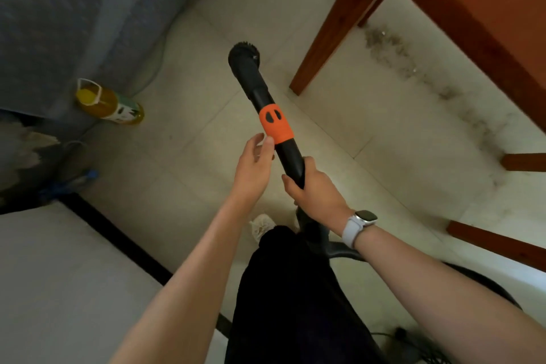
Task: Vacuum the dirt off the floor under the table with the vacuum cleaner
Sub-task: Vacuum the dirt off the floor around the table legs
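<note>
In the head view, the right hand [316,189] is curled around the lower black part of the vacuum wand [267,109] and grips it firmly, with a white watch [359,226] on the wrist. The left hand [255,167] is beside the wand with its fingers relaxed and nearly straight; the thumb tip touches, or almost touches, the lower edge of the orange collar [276,124], and this hand holds nothing. The wand points away from the person and ends in a round black brush head [243,53], which is over the pale floor tiles [192,133], left of the nearest table leg [336,29]; I cannot tell if the brush touches the floor. The dirt [419,74] lies as a long grey band on the floor under the wooden table [478,0], well apart from the brush head. On the left, a yellow bottle [109,102] with a handle stands near a blue-grey fabric [59,23]. At the lower right, a black hose [472,278] curves over the floor behind the right forearm, and 1 pale shoe [261,226] is seen below the hands.
</note>
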Available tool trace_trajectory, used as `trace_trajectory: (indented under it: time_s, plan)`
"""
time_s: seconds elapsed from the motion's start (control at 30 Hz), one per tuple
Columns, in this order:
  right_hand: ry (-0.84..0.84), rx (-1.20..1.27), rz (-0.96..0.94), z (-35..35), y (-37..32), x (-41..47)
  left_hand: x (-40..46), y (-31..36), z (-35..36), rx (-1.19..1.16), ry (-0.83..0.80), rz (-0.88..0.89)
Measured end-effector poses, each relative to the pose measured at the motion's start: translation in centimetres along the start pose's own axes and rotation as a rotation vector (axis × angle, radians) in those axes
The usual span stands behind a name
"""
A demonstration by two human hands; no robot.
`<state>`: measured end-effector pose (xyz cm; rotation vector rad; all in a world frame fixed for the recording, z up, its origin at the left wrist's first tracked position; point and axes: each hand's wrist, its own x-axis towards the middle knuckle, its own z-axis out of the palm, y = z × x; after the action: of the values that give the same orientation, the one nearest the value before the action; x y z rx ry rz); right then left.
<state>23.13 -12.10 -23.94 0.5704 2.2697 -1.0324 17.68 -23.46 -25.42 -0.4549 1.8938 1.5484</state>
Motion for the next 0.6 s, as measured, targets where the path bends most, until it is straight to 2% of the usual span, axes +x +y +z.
trace_trajectory:
  time_s: [0.1, 0.23, 0.43, 0.6]
  plan:
    - [-0.006, -0.017, -0.033, -0.4, -4.1, -0.5, 0.1, 4.2, -1.6, -0.146, 0.0, 0.027]
    - [-0.026, -0.037, -0.065, -1.8, -8.4, 0.2, 1.4, 8.7, -3.9, -0.276, -0.016, -0.025]
    - [0.041, 0.22, 0.007, -4.9, -14.0, 4.9, 6.8, 16.0, -6.5, -0.094, -0.167, 0.005]
    - [0.091, 0.296, 0.037, -7.0, -20.4, 9.5, 12.3, 22.0, -9.7, -0.069, -0.214, -0.016]
